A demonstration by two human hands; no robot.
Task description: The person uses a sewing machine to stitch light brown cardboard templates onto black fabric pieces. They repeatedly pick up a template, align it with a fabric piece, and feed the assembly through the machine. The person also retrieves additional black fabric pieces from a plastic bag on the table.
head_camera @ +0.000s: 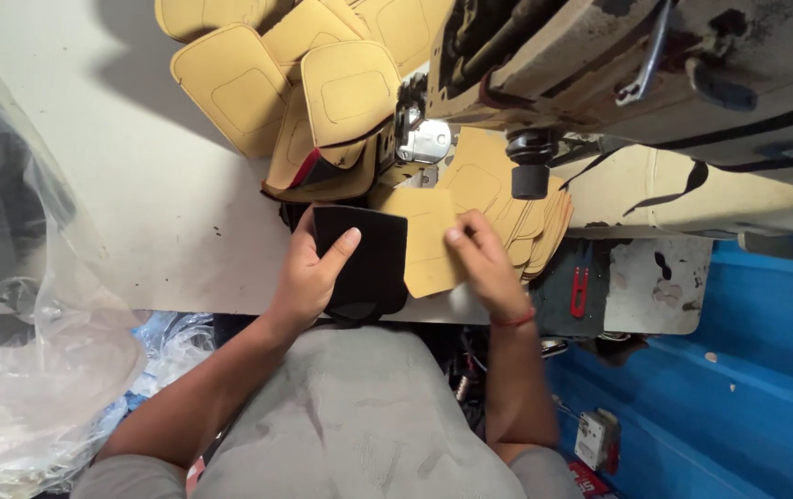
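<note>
Head view, centre of the frame: the left hand (309, 268) grips a black fabric piece (369, 263), thumb laid across its top face and fingers curled under its left edge, so it is clamped on the cloth. Just to the right, the right hand (484, 263) presses its fingertips flat on a tan piece (429, 245) whose left edge tucks under or against the black one; I cannot tell which lies on top. The hands are apart, one on each piece.

Both pieces sit at the near edge of the pale table (165, 212), just below the sewing machine (618, 65) and its metal foot (426, 140). A stack of tan pieces (517, 217) lies under the right hand; sewn tan pieces (286, 83) fan out at upper centre. A clear plastic bag (27, 305) fills the left.

To do this well, I judge the two edges should be squared flush and held flat, fingertips clear of the foot.
</note>
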